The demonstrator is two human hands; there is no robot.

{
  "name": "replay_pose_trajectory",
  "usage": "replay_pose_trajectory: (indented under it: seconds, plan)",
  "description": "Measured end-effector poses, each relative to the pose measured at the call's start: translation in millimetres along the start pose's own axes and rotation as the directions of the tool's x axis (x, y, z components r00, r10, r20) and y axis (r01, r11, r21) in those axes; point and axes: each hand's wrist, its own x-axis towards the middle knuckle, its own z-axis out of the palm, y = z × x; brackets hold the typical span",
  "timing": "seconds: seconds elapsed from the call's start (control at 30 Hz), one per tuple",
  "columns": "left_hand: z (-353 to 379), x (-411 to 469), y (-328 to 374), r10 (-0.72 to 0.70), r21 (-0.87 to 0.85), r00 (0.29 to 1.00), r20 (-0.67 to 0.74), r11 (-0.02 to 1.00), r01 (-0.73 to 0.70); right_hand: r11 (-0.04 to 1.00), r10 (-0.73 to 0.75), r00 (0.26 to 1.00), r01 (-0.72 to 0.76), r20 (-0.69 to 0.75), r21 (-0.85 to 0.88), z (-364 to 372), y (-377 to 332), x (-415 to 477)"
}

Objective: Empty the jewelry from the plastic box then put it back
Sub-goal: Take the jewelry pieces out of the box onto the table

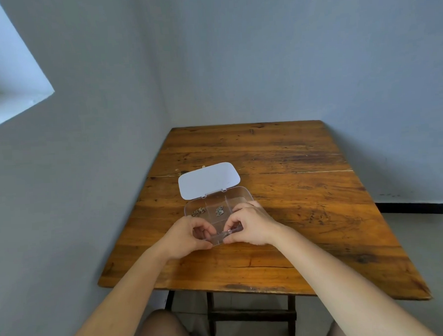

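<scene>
Both hands grip the open plastic box (219, 211) at frame centre.
Left hand (187, 237) and right hand (251, 226) pinch its near edge; jewelry (219, 210) lies inside.

box (238, 194) near compartments hidden by hands, jewelry (219, 210) too small to ID, forearms cut off at btm

1 plastic box (238, 192), 2 jewelry pcs (198, 211), 2 hands (186, 236), 1 table (293, 189)
</scene>
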Motion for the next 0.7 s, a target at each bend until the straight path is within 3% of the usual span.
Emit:
replay_pose_trajectory:
  seconds: [0.33,0.43,0.7]
  plan:
    - [-11,-9,5,-0.077,-0.417,0.994,-0.080,0.908,0.037,0.964,-0.003,0.999,-0.007,0.038,0.264,-6,4,5]
    - [-10,-11,6,-0.101,-0.444,0.985,-0.143,0.896,0.028,0.938,0.011,0.999,-0.022,0.033,0.346,-16,0,3]
    - [-26,-14,50,-0.001,-0.378,0.941,-0.339,0.916,-0.135,0.856,0.113,0.976,0.000,-0.186,0.518,-62,0,-18]
